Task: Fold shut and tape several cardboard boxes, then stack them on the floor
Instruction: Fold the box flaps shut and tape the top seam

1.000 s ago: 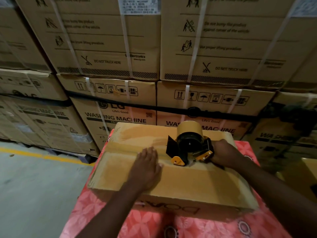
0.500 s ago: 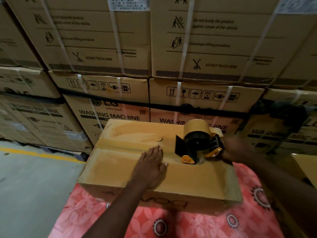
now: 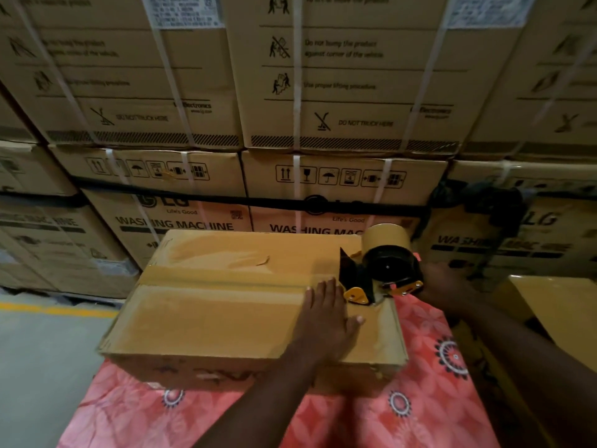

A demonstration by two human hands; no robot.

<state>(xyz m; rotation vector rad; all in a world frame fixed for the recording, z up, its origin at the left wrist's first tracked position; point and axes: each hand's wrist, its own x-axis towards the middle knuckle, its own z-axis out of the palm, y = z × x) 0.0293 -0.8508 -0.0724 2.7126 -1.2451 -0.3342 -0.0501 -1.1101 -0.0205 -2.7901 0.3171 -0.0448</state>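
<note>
Lying flat, box (image 3: 210,318) long axis left-right, dispenser (image 3: 387,266) nose leftward

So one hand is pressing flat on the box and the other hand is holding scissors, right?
Not quite. The left hand presses flat on the box, yes, but the right hand holds a tape dispenser, not scissors. The head view shows its brown tape roll.
</note>
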